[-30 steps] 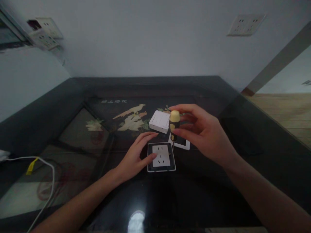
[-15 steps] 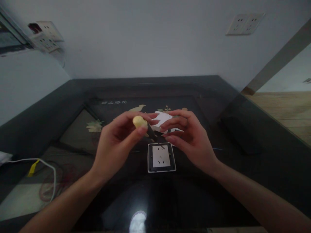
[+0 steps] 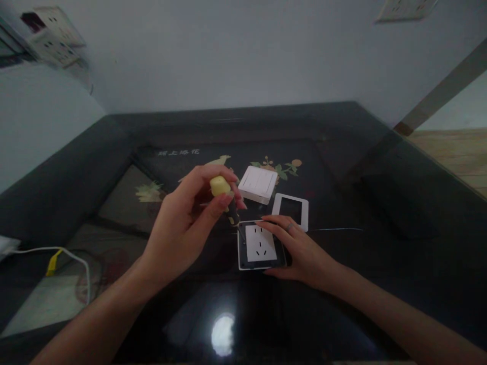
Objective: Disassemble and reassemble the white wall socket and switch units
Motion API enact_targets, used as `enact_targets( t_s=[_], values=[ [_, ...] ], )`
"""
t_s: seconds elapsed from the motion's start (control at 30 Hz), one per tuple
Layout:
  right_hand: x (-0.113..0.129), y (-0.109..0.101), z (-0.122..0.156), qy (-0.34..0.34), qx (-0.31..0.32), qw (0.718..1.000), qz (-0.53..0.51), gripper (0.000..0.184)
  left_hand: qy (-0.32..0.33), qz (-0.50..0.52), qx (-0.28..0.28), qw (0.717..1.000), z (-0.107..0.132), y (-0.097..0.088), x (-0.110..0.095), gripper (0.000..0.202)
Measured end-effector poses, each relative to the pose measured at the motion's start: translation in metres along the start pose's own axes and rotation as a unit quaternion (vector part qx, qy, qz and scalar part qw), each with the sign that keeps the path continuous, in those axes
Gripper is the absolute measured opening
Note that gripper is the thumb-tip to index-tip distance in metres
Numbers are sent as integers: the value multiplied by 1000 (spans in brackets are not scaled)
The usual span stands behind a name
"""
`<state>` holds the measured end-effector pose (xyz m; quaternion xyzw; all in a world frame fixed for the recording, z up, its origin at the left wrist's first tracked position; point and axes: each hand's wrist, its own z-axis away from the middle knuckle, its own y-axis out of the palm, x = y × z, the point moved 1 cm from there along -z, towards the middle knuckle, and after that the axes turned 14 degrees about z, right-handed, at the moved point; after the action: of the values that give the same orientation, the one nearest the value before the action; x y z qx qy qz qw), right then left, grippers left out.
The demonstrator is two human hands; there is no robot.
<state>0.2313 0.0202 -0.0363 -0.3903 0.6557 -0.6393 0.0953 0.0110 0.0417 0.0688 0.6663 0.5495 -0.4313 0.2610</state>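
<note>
My left hand (image 3: 186, 223) grips a small screwdriver (image 3: 224, 195) with a yellow and black handle, its tip pointing down at the left edge of a wall socket (image 3: 261, 246). The socket lies flat on the dark glossy table (image 3: 342, 152), white face up in a dark frame. My right hand (image 3: 300, 248) rests on the socket's right side, fingers over its top edge, holding it in place. A white switch module (image 3: 258, 183) and a white square cover frame (image 3: 291, 210) lie just beyond the socket.
A white cable with a yellow tag (image 3: 53, 258) runs along the table's left side. Sockets are mounted on the wall at upper left (image 3: 49, 35) and upper right (image 3: 403, 9). A wooden floor (image 3: 456, 152) shows at the right.
The screwdriver passed from my right hand to my left. My right hand dropped onto the socket, and the screwdriver tip came down to the socket's left edge.
</note>
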Motion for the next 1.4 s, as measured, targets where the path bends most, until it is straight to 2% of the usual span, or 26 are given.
enact_targets(
  t_s=[0.27, 0.83, 0.97, 1.13, 1.2, 1.3, 1.4],
  values=[
    [-4, 0, 1, -6, -13, 1000, -3, 82, -2, -21, -2, 1000, 1, 0, 5, 14],
    [-2, -3, 0, -4, -9, 1000, -2, 78, -52, -19, -4, 998, 4, 2, 6, 16],
    [-2, -2, 1, -6, -11, 1000, 2, 77, -51, -25, 22, 998, 4, 1, 2, 24],
    [-3, -1, 1, -14, -13, 1000, 8, 76, -76, -56, 91, 991, 1, -8, -11, 35],
    [-3, -2, 0, -10, -7, 1000, 11, 77, -80, -74, 97, 989, 0, -12, -14, 37],
    [-3, -2, 0, -4, -5, 1000, 7, 79, -62, -77, 82, 992, 0, -14, -13, 33],
    [-3, -1, 0, -3, -9, 1000, 1, 78, 5, -90, 89, 992, 0, -11, -4, 31]
  ],
)
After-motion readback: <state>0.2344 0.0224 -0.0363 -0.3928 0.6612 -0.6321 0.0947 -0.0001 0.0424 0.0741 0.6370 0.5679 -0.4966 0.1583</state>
